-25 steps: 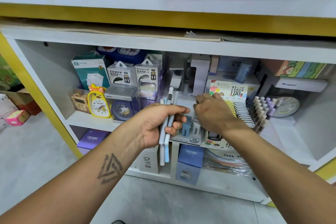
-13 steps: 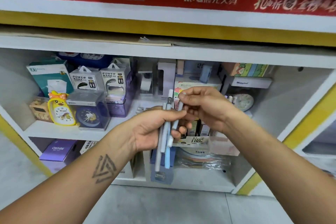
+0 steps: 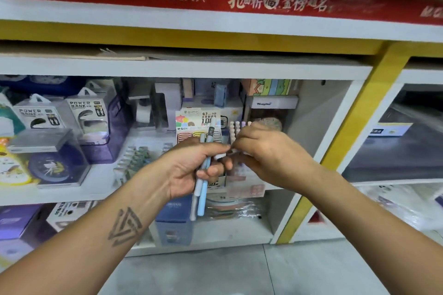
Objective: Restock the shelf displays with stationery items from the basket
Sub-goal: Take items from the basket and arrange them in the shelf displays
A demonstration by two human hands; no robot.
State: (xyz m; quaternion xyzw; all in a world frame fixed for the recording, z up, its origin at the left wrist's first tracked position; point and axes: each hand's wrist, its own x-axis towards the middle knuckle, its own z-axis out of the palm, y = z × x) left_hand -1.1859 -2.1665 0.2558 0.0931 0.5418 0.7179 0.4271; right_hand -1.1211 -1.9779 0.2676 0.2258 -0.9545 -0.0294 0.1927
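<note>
My left hand (image 3: 189, 167) grips a small bundle of pale blue and white pens (image 3: 202, 189), held upright in front of the shelf's middle. My right hand (image 3: 273, 158) meets it from the right, and its fingertips pinch a whitish pen (image 3: 221, 156) that lies across the bundle. Behind the hands a pencil-lead display box (image 3: 200, 118) and a row of pastel pens (image 3: 237, 126) stand on the white shelf board (image 3: 100, 193). No basket is in sight.
Power bank boxes (image 3: 87, 112) and a boxed blue clock (image 3: 55, 166) fill the shelf's left side. Blue boxes (image 3: 175, 218) sit on the lower shelf. A yellow post (image 3: 354, 132) bounds the compartment on the right, with grey floor (image 3: 239, 270) below.
My right hand drew back from the shelf display to the pens in my left hand and now pinches one. The view swung right and slightly up.
</note>
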